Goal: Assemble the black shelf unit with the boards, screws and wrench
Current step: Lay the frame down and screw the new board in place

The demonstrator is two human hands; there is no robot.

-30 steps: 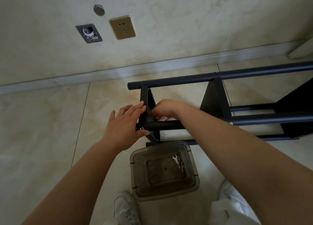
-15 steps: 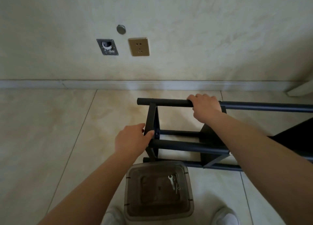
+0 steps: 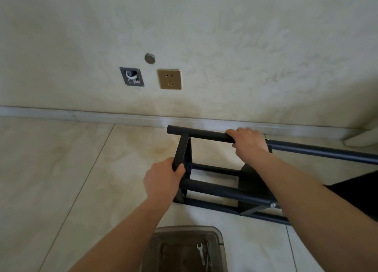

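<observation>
Hands grip the black shelf unit (image 3: 214, 187) lying on the floor: left hand (image 3: 161, 179) grasping its end board (image 3: 182, 148), right hand (image 3: 248, 141) wrapped around the top tube (image 3: 204, 134). Turn it slowly, keeping both grips firm.

The black shelf unit (image 3: 214, 189) lies on its side on the tiled floor (image 3: 61, 179), its long tubes running off to the right; the right hand (image 3: 248, 141) is curled over the top tube, and the left hand (image 3: 162, 178) grips the upright end bracket near the unit's left end. Below, at the bottom edge, a clear plastic container (image 3: 218, 239) holds a small silver wrench (image 3: 200, 252). On the wall behind sit a gold power socket (image 3: 169, 78), a metal plate (image 3: 132, 76) and a round cap (image 3: 149, 58).
</observation>
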